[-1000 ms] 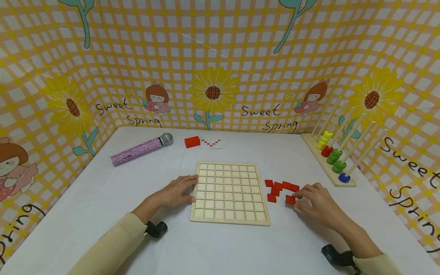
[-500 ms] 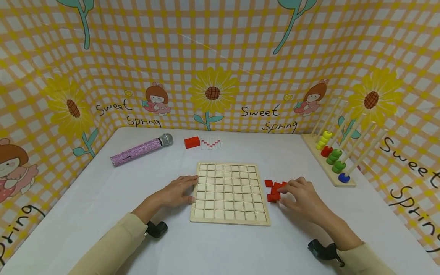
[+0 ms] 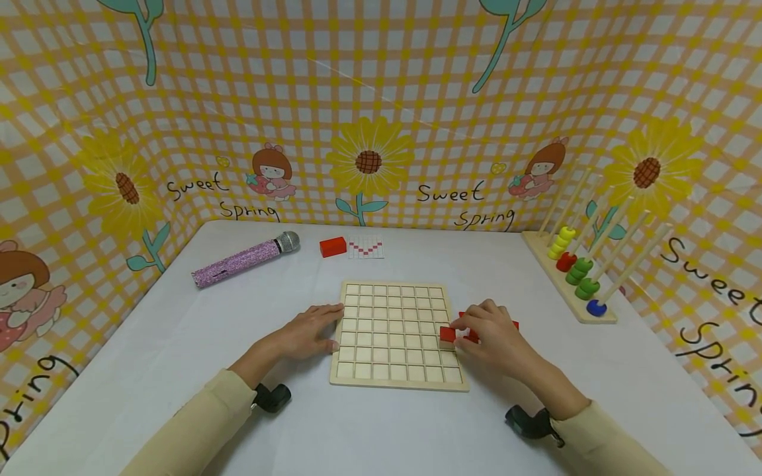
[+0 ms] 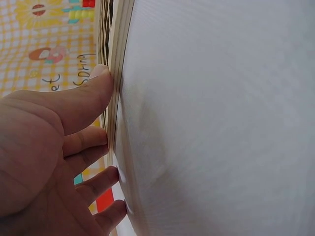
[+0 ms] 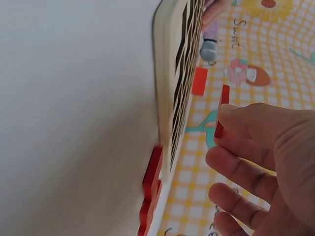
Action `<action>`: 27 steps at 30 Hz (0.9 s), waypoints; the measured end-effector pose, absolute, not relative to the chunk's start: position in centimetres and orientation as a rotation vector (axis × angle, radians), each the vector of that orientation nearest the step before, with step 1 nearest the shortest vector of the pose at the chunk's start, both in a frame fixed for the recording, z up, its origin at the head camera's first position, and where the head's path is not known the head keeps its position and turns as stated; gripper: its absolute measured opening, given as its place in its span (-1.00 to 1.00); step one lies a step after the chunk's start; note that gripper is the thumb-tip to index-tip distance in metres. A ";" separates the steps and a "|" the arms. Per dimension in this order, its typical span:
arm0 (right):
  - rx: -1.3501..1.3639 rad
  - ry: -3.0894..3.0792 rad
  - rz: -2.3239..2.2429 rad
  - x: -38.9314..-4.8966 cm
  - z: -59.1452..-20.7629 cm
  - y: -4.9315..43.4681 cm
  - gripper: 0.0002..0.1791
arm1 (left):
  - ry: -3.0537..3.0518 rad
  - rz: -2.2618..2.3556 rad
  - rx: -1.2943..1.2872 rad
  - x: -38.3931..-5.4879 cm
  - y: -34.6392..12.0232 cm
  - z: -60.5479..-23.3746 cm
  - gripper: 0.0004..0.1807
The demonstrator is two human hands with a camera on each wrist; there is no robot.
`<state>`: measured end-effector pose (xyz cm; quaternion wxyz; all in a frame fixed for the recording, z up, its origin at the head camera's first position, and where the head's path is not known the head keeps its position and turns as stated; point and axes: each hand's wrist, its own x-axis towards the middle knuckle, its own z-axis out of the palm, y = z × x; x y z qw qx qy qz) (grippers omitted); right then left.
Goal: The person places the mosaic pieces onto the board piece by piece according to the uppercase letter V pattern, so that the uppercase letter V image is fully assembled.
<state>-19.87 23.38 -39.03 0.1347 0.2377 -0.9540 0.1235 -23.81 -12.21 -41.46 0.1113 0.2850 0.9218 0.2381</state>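
Note:
A pale wooden board (image 3: 381,334) with a grid of square recesses lies on the white table. At its left edge rests my left hand (image 3: 300,332), its thumb and fingertips touching the rim, as the left wrist view also shows. My right hand (image 3: 497,338) pinches a thin red square tile (image 3: 447,334) between thumb and index finger, over the board's right-hand columns. In the right wrist view the tile (image 5: 224,96) is seen edge-on, raised above the board. More red tiles (image 5: 152,172) lie beside the board's right edge, partly hidden under the right hand in the head view.
Behind the board stand a red block (image 3: 333,247) and a small card (image 3: 366,248) with a red pattern on a grid. A glittery purple microphone (image 3: 241,261) lies at the back left. A peg abacus (image 3: 586,289) with coloured beads is at the right.
My right hand has picked a red tile off the table from the right of the group and carried it left over the board. The left hand has stayed at the board's edge.

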 end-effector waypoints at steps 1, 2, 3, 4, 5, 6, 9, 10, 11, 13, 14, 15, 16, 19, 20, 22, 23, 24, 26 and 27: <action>0.704 -2.757 0.360 -19.9 -39.1 23.1 -0.79 | 2.708 0.698 0.839 -23.8 -12.2 -41.5 -0.25; 0.720 -2.749 0.357 -20.0 -39.1 22.8 -0.80 | 2.708 0.697 0.840 -23.8 -12.2 -41.5 -0.25; 0.734 -2.744 0.356 -20.1 -39.1 22.5 -0.80 | 2.708 0.697 0.843 -23.8 -12.2 -41.5 -0.25; 0.745 -2.742 0.353 -20.2 -39.2 22.2 -0.80 | 2.707 0.699 0.846 -23.8 -12.2 -41.4 -0.25; 0.758 -2.738 0.352 -20.2 -39.3 21.9 -0.81 | 2.706 0.701 0.848 -23.8 -12.2 -41.4 -0.25; 0.766 -2.734 0.351 -20.3 -39.4 21.6 -0.82 | 2.705 0.703 0.850 -23.8 -12.3 -41.5 -0.26; 0.798 -2.722 0.359 -20.4 -39.5 20.8 -0.84 | 2.704 0.708 0.853 -23.8 -12.3 -41.5 -0.26; 0.811 -2.717 0.360 -20.4 -39.6 20.6 -0.84 | 2.704 0.708 0.853 -23.8 -12.3 -41.5 -0.26; 0.826 -2.711 0.364 -20.4 -39.6 20.4 -0.84 | 2.705 0.706 0.853 -23.8 -12.3 -41.5 -0.26; 0.848 -2.706 0.363 -20.4 -39.6 20.0 -0.83 | 2.709 0.701 0.853 -23.8 -12.3 -41.6 -0.26; 0.859 -2.707 0.364 -20.3 -39.6 19.9 -0.82 | 2.710 0.699 0.853 -23.9 -12.2 -41.6 -0.26; 0.864 -2.710 0.360 -20.3 -39.6 19.7 -0.82 | 2.711 0.699 0.851 -23.9 -12.2 -41.7 -0.26; 0.867 -2.714 0.357 -20.3 -39.6 19.5 -0.82 | 2.713 0.697 0.850 -23.9 -12.2 -41.7 -0.26; 0.865 -2.732 0.348 -20.3 -39.7 19.0 -0.82 | 2.717 0.693 0.846 -23.9 -12.2 -41.7 -0.25; 0.860 -2.738 0.352 -20.3 -39.8 18.9 -0.83 | 2.716 0.695 0.842 -23.9 -12.2 -41.7 -0.25; 0.858 -2.748 0.347 -20.3 -39.9 18.6 -0.83 | 2.718 0.694 0.839 -23.9 -12.2 -41.7 -0.25; 0.860 -2.752 0.344 -20.3 -40.0 18.5 -0.82 | 2.717 0.694 0.837 -23.9 -12.2 -41.7 -0.25; 0.863 -2.754 0.342 -20.3 -40.0 18.4 -0.82 | 2.716 0.696 0.834 -23.9 -12.2 -41.7 -0.25; 0.871 -2.757 0.338 -20.3 -40.1 18.2 -0.80 | 2.715 0.696 0.829 -23.9 -12.2 -41.7 -0.25; 0.878 -2.757 0.334 -20.3 -40.2 18.1 -0.79 | 2.716 0.695 0.828 -23.9 -12.2 -41.7 -0.25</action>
